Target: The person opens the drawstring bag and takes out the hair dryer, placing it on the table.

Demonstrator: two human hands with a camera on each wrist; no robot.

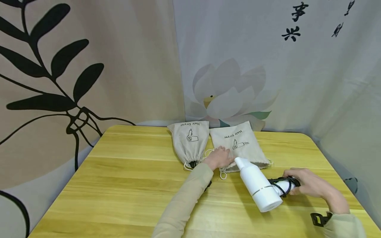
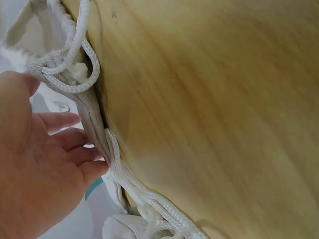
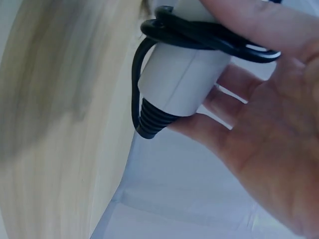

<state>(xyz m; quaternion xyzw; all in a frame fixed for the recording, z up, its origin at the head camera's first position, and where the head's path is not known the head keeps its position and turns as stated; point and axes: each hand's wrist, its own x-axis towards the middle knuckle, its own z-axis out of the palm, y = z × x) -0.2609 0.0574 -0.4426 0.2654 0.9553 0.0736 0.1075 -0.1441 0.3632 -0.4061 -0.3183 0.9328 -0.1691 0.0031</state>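
A white hair dryer (image 1: 257, 185), its black cord (image 1: 284, 185) wound round the handle, is tilted over the table with its narrow end toward a cloth bag. My right hand (image 1: 311, 181) grips the handle (image 3: 184, 79), thumb across one side and fingers behind. My left hand (image 1: 221, 157) is at the near left part of the right-hand drawstring bag (image 1: 245, 142), which is printed "Hair Dryer". In the left wrist view, its fingertips (image 2: 97, 169) touch the bag's cloth edge, close to the white cord (image 2: 75, 79); the fingers are loosely bent.
A second drawstring bag (image 1: 190, 138) with the same print lies left of the first, something black showing at its gathered mouth. Both bags lie near the back of the wooden table (image 1: 125, 185). A printed curtain (image 1: 143, 59) hangs behind and at the sides.
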